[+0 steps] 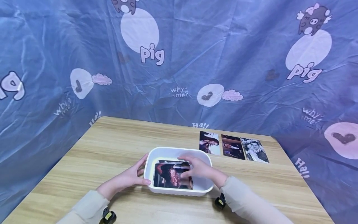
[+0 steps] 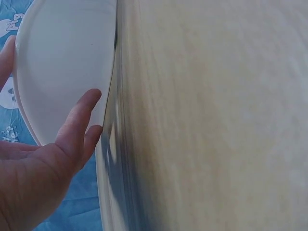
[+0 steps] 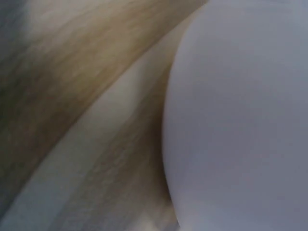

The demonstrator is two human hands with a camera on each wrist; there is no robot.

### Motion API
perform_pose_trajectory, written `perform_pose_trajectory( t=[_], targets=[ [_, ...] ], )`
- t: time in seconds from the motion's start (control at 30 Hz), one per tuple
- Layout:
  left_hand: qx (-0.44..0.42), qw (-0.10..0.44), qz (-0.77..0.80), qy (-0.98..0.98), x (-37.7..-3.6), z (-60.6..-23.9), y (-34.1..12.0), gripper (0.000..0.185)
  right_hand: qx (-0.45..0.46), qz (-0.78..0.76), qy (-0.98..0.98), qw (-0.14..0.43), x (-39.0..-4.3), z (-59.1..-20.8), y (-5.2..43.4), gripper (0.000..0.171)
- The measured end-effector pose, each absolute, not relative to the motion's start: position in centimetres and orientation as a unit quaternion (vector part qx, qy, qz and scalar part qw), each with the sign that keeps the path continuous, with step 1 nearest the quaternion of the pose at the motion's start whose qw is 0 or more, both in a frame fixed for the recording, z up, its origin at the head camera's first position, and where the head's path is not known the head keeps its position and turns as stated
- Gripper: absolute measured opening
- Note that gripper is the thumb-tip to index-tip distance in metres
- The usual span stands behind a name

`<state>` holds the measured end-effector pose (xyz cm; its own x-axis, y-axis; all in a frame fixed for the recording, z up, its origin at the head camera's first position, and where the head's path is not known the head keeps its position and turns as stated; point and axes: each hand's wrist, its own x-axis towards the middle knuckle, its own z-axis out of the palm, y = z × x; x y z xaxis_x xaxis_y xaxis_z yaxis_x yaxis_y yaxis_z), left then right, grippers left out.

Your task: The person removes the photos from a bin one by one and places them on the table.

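A white plastic basin (image 1: 179, 191) with rounded corners stands on the wooden table. Inside lies a small stack of photos (image 1: 165, 177), the top one showing a person against a dark background. My left hand (image 1: 139, 174) holds the basin's left end, thumb at the near corner and fingers along the outer wall. In the left wrist view those left fingers (image 2: 82, 113) lie against the basin's white side (image 2: 62, 62). My right hand (image 1: 198, 169) reaches over the right rim, thumb and fingers spread above the photos and overlapping their right part. The right wrist view shows only the basin wall (image 3: 240, 120) and table.
Three photos lie in a row at the back right of the table: one of a person (image 1: 209, 143), a dark one with a suited figure (image 1: 232, 147), and a black-and-white one (image 1: 254, 150). A blue patterned cloth (image 1: 179, 62) hangs behind the wooden table (image 1: 117, 140).
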<state>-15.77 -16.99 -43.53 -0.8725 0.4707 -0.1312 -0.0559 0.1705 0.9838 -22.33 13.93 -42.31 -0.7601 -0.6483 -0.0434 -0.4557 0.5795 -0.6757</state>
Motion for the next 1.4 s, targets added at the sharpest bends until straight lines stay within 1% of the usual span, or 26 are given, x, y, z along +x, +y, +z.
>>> perform_pose_trajectory(
  t=[0.3,0.6,0.73,0.93,1.13,1.4],
  targets=[
    [0.137,0.208,0.624,0.741,-15.8,-43.4,-17.0,0.118,-0.329,-0.258,0.898,0.135,-22.2,-42.6,13.6,0.083],
    [0.134,0.208,0.624,0.741,-15.7,-43.4,-17.0,0.118,-0.359,-0.202,0.905,0.107,-22.1,-42.9,13.5,0.074],
    [0.136,0.208,0.622,0.743,-15.8,-43.4,-17.0,0.118,-0.352,-0.199,0.908,0.108,-22.2,-43.1,13.5,0.074],
    [0.14,0.206,0.624,0.741,-15.7,-43.4,-17.0,0.118,-0.357,-0.211,0.905,0.097,-22.1,-43.3,13.5,0.069],
    [0.145,0.209,0.627,0.737,-15.5,-43.4,-17.1,0.118,-0.362,-0.218,0.901,0.095,-21.8,-43.4,13.3,0.07],
    [0.149,0.211,0.624,0.738,-15.7,-43.4,-17.0,0.117,-0.342,-0.23,0.906,0.097,-21.9,-43.0,13.4,0.068]
  ],
)
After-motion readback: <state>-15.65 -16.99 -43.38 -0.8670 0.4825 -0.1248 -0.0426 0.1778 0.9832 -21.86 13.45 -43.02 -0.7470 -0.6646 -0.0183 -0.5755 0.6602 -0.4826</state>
